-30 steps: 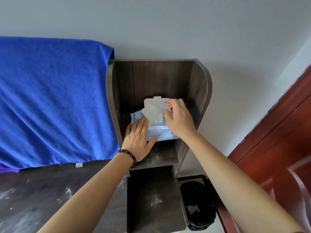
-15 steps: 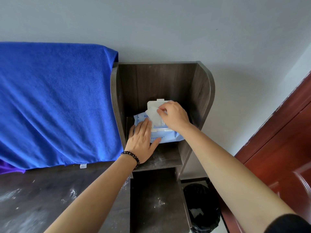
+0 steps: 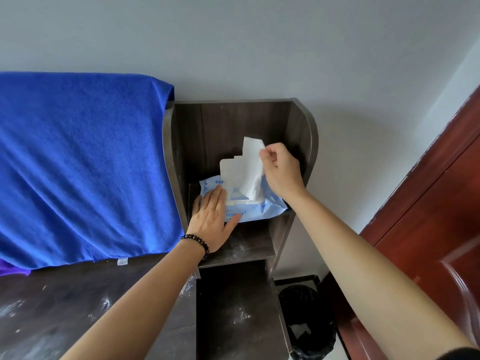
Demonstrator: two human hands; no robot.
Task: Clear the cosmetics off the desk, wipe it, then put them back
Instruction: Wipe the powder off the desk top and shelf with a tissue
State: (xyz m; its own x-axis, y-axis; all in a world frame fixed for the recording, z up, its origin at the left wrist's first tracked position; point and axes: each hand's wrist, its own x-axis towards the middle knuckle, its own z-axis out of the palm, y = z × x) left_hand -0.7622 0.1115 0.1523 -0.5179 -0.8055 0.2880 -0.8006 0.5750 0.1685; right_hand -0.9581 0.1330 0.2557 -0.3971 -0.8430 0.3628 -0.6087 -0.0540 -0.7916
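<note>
A light blue pack of wet wipes [image 3: 262, 210] lies on the upper shelf of a dark wooden side cabinet [image 3: 304, 141], its white flip lid [image 3: 230, 168] standing open. My left hand [image 3: 211, 220] lies flat on the left part of the pack, fingers together, pressing it down. My right hand [image 3: 281, 170] is above the pack and pinches the top of a white wipe [image 3: 252, 172], which is stretched upward with its lower end still in the pack's opening. The dark desk top [image 3: 65, 302] at lower left shows white dusty smears.
A bright blue towel [image 3: 78, 165] hangs down over the back of the desk on the left. A black bin with a liner [image 3: 307, 320] stands on the floor right of the cabinet. A reddish-brown door [image 3: 428, 216] fills the right side. The wall behind is pale grey.
My right hand has risen from the pack's opening, drawing the white wipe up and out. The left hand stayed pressed on the pack.
</note>
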